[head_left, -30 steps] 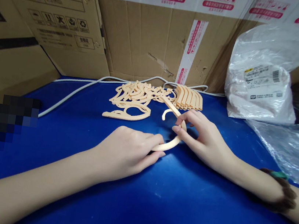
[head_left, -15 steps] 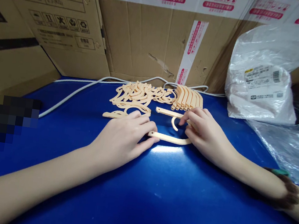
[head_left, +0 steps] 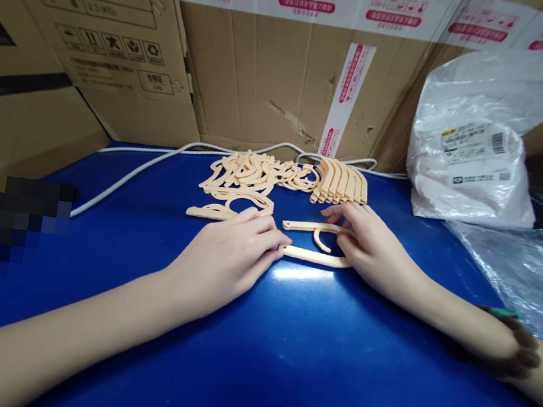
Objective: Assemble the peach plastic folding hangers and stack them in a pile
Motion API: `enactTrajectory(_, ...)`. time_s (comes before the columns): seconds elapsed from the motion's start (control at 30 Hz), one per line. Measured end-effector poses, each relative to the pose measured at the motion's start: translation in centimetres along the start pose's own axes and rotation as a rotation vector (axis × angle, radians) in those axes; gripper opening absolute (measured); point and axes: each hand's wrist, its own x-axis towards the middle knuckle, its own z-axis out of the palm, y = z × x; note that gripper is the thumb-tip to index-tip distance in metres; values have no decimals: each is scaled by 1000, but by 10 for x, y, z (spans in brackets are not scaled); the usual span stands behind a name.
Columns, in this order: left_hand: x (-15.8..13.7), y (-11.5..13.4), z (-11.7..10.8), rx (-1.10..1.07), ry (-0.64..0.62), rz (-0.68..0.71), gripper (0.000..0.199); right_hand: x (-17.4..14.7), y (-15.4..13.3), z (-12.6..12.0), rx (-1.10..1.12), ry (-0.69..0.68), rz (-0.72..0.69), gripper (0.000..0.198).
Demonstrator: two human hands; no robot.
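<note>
A beige plastic piece like a folding clothes hanger lies on the blue table (head_left: 279,366). Its near curved arm (head_left: 314,257) runs between my hands, and a far arm (head_left: 311,226) with a small hook (head_left: 321,241) lies just behind it. My left hand (head_left: 224,251) pinches the left end of the near arm with thumb and fingertips. Over the right ends of both arms, my right hand (head_left: 371,244) has its fingers curled and covers how they join. Beyond my left fingers lies another beige hanger piece (head_left: 204,211).
A heap of beige hanger parts (head_left: 246,169) and a neat row of curved arms (head_left: 340,181) lie at the back. A white cable (head_left: 139,175) runs behind them. Cardboard boxes (head_left: 278,83) wall the back and left. A white plastic bag (head_left: 470,157) stands right.
The far arm and hook have come toward me, closer to the near arm. My right hand has shifted slightly nearer, and the near arm's left end has slid a little right.
</note>
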Motion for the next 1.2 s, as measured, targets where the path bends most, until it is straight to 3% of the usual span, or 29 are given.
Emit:
enactTrajectory(0.3, -2, 5, -3, -7, 59, -34, 24, 1, -5, -5, -27, -8, -20, 25)
enactTrajectory(0.5, 5, 4, -18, 64, 109, -176, 24, -5, -27, -14, -105, -32, -246, 17)
enactTrajectory(0.67, 24, -18, -29, 162, 127, -318, 28, -10, -33, -16, -202, -168, -347, 22)
enactTrajectory(0.77, 39, -39, -33, 222, 65, -335, 31, -10, -33, -16, -192, -210, -379, 23)
enactTrajectory(0.97, 63, -71, -29, 292, 29, -351, 33, -9, -37, -16, -323, -139, -490, 28)
enactTrajectory(1.2, 83, -69, -20, 188, 35, -260, 33, -11, -37, -15, -338, -88, -526, 26)
